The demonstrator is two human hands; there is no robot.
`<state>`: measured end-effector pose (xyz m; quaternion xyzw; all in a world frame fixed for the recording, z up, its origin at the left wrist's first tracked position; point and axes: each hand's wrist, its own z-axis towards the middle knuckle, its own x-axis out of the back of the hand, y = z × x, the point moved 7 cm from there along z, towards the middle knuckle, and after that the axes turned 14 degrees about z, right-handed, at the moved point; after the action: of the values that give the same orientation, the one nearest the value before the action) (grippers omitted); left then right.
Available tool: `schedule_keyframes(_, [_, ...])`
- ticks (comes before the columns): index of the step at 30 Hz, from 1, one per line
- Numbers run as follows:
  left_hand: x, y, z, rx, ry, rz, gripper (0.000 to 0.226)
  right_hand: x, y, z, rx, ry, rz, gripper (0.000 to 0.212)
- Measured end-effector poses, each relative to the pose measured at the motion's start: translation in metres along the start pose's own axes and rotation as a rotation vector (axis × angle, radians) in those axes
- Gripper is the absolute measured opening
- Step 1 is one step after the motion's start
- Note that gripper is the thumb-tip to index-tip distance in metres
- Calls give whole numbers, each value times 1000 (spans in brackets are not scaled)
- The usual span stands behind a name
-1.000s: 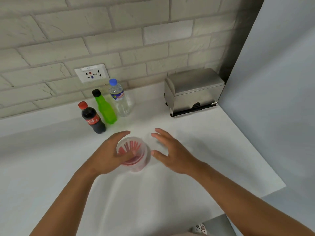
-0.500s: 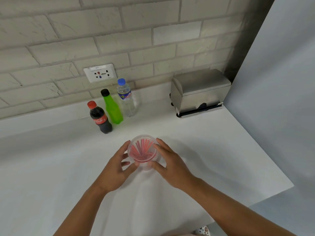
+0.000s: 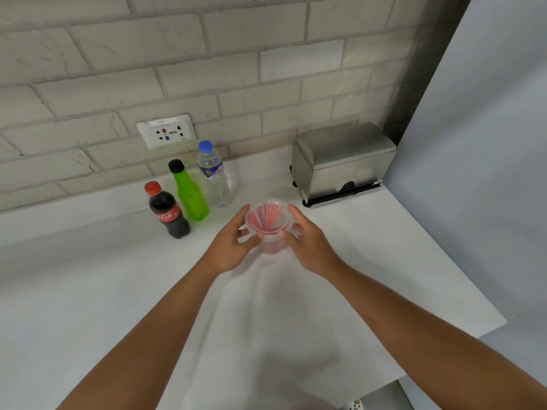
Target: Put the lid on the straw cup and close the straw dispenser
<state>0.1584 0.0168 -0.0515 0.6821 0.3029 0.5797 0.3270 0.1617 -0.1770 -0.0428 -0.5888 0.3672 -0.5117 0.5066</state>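
Observation:
A clear plastic straw cup (image 3: 268, 220) full of red straws stands on the white counter (image 3: 88, 291), with a clear lid across its rim. My left hand (image 3: 231, 244) grips its left side and my right hand (image 3: 307, 241) grips its right side, fingers curled around the rim. The steel straw dispenser (image 3: 340, 161) sits at the back right against the wall, its lid down. The cup's lower part is hidden by my fingers.
Three bottles stand at the back left of the cup: a cola bottle (image 3: 167, 211), a green bottle (image 3: 189, 193) and a water bottle (image 3: 214, 176). A wall socket (image 3: 167, 130) is above them. A grey panel (image 3: 473, 143) bounds the counter on the right.
My right hand has come in from the side and closed on the cup. Both hands now hold it a little farther back, toward the bottles and the dispenser.

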Motion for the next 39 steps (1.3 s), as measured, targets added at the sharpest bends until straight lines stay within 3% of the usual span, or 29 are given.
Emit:
schedule_keyframes(5, [0, 12, 44, 49, -14, -43, 83, 9, -5, 41, 14, 17, 52, 49])
schedule_keyframes(15, [10, 28, 104, 86, 17, 65, 85, 24, -10, 101, -64, 82, -121, 36])
schedule_keyframes(30, [9, 27, 122, 110, -6, 23, 87, 28, -4, 124, -156, 25, -220, 49])
schedule_keyframes(35, [9, 22, 126, 94, -20, 44, 90, 28, -6, 123, -141, 12, -248, 48])
schedule_keyframes(39, [17, 26, 123, 84, 4, 101, 94, 33, -30, 113, 13, 21, -256, 44])
